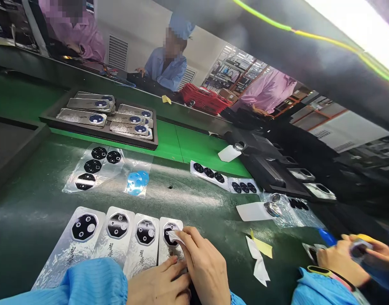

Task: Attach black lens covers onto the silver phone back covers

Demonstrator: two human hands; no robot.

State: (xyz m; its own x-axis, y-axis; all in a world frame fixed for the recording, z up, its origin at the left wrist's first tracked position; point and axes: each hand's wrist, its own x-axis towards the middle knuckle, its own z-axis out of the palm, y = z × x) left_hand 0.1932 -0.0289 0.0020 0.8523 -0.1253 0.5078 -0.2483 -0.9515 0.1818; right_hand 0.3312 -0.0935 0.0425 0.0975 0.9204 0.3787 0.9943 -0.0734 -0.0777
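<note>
From the head camera, four silver, textured, rectangular panels [90, 245] with black octagonal windows stand in a row on the dark green tabletop [194, 199]; each of the left three shows black, vertical brush-style writing, too small to read surely. The rightmost silver panel [166, 251] lies beneath both hands. The right hand [208, 262] has its grip pinching a folded white cloth [174, 236], pressed on that panel's window. The left hand [161, 281] rests its bent fingers at the panel's lower part; whether its grip pinches anything, I cannot tell.

Beyond, a shallow dark rectangular tray [133, 142] holds stacked silver panels [81, 117] with dark octagonal windows. Clear plastic film [100, 182] carries four black octagonal pieces [92, 166]; beside it lie overlapping bright blue pieces [138, 182]. Two white bottles with metallic caps [253, 212] lie farther right, contents hidden.
</note>
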